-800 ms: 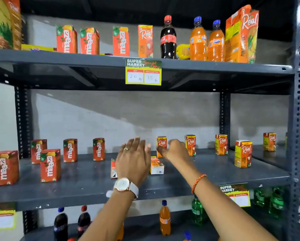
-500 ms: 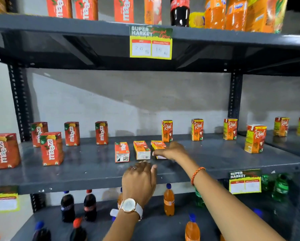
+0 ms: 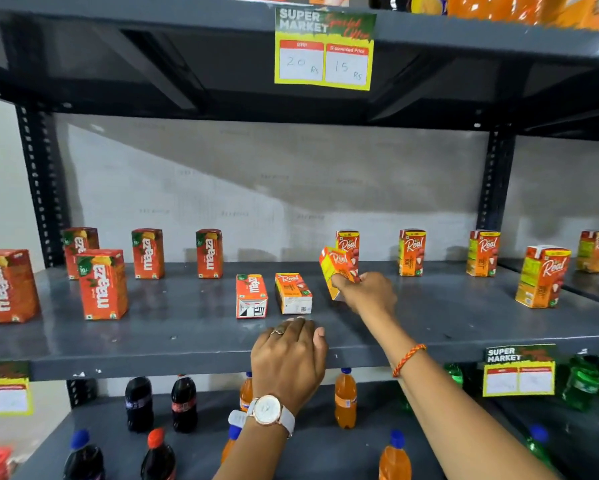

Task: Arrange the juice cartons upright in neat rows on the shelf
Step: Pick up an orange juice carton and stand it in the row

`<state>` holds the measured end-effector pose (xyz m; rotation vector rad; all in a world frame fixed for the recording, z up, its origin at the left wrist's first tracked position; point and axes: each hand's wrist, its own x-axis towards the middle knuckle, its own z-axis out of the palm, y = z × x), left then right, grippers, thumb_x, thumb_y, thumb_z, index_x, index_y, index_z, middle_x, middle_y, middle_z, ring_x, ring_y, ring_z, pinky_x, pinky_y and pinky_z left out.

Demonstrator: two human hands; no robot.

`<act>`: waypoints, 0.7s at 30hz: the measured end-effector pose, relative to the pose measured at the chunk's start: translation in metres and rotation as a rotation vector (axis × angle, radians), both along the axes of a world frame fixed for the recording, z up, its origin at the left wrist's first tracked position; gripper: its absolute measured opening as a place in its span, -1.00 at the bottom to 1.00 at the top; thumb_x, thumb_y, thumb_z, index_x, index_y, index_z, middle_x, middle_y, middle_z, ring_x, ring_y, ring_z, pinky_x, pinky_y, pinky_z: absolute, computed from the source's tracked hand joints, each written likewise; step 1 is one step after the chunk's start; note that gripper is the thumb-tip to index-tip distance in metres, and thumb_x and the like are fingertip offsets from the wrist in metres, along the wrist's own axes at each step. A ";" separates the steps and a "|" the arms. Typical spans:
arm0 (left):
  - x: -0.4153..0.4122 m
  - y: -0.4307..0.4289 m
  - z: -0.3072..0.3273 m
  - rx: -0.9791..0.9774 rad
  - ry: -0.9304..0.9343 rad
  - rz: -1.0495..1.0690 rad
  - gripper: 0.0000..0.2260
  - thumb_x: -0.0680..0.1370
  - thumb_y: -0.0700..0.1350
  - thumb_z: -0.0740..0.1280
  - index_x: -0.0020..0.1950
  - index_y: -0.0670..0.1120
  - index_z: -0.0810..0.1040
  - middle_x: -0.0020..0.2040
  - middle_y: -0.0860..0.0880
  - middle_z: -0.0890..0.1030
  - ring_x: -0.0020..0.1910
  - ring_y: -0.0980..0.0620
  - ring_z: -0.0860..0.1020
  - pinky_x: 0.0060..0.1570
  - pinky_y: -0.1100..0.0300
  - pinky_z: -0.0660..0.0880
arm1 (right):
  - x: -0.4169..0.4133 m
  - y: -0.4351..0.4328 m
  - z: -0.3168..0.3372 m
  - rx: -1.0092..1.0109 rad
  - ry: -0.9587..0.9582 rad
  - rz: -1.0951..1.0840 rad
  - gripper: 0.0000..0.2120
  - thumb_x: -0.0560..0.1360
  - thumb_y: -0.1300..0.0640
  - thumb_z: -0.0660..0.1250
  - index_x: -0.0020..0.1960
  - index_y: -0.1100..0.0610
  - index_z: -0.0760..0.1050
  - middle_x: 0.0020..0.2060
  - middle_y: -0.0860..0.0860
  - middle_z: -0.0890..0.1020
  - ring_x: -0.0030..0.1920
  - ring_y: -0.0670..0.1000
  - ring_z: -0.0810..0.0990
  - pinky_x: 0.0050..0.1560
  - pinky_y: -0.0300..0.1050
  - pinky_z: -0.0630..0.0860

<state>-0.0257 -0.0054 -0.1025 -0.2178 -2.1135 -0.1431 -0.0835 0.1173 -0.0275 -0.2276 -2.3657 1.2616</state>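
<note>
The right hand [image 3: 367,294] gripped a tilted juice carton [image 3: 336,270] raised above the shelf [image 3: 187,327]. The left hand [image 3: 289,355] rested curled and empty on the shelf edge, just behind two cartons [image 3: 274,296] lying flat.

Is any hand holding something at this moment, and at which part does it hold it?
The right hand holds a tilted Real carton by its lower end, lifted off the shelf. The left hand rests on the shelf edge and holds nothing.

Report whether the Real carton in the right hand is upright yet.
Not yet: the Real carton is tilted, lifted off the shelf in the right hand.
</note>
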 end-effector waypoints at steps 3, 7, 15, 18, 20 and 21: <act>0.000 0.000 -0.001 0.004 -0.015 -0.005 -0.60 0.55 -0.02 0.05 -0.22 -0.03 0.66 -0.23 0.02 0.70 -0.30 0.04 0.64 -0.28 0.19 0.50 | 0.000 0.004 0.002 -0.156 0.123 0.048 -0.61 0.37 0.00 0.43 0.06 0.18 0.40 -0.06 0.08 0.57 -0.06 0.11 0.57 -0.26 -0.20 0.38; 0.002 0.002 0.001 0.026 -0.046 -0.020 -0.56 0.57 -0.01 0.00 -0.21 -0.03 0.66 -0.22 0.02 0.70 -0.29 0.04 0.64 -0.26 0.17 0.51 | 0.008 0.007 0.009 -0.204 0.207 0.119 -0.52 0.31 0.08 0.51 0.09 0.15 0.34 -0.10 -0.01 0.50 -0.15 -0.01 0.50 -0.38 -0.32 0.34; 0.004 0.002 0.001 0.054 -0.056 -0.034 -0.50 0.58 0.01 -0.05 -0.19 -0.04 0.68 -0.20 0.01 0.70 -0.25 0.04 0.65 -0.21 0.18 0.52 | 0.016 -0.003 0.003 -0.179 0.290 0.198 -0.67 0.31 0.11 0.52 -0.04 0.09 0.44 -0.14 -0.03 0.56 -0.16 -0.05 0.54 -0.23 -0.34 0.44; 0.002 0.002 0.000 0.054 -0.056 -0.023 -0.50 0.58 0.01 -0.04 -0.19 -0.06 0.68 -0.19 0.01 0.71 -0.24 0.03 0.66 -0.22 0.16 0.52 | 0.018 -0.005 0.001 -0.215 0.349 0.183 -0.67 0.33 0.11 0.51 -0.09 0.11 0.36 -0.16 -0.03 0.56 -0.28 -0.18 0.51 -0.35 -0.43 0.34; 0.002 0.003 -0.001 0.050 -0.049 -0.011 -0.49 0.58 0.01 -0.04 -0.19 -0.07 0.68 -0.19 0.00 0.71 -0.25 0.03 0.66 -0.23 0.16 0.52 | 0.019 -0.007 0.000 -0.236 0.369 0.184 -0.64 0.34 0.10 0.50 -0.08 0.13 0.33 -0.16 -0.03 0.56 -0.29 -0.24 0.50 -0.35 -0.43 0.34; 0.002 0.003 -0.001 0.048 -0.046 -0.005 -0.49 0.58 0.01 -0.05 -0.19 -0.07 0.68 -0.19 0.00 0.71 -0.25 0.04 0.66 -0.23 0.16 0.52 | 0.020 -0.008 0.000 -0.247 0.375 0.184 -0.64 0.34 0.10 0.49 -0.08 0.14 0.31 -0.16 -0.03 0.56 -0.29 -0.25 0.50 -0.35 -0.43 0.34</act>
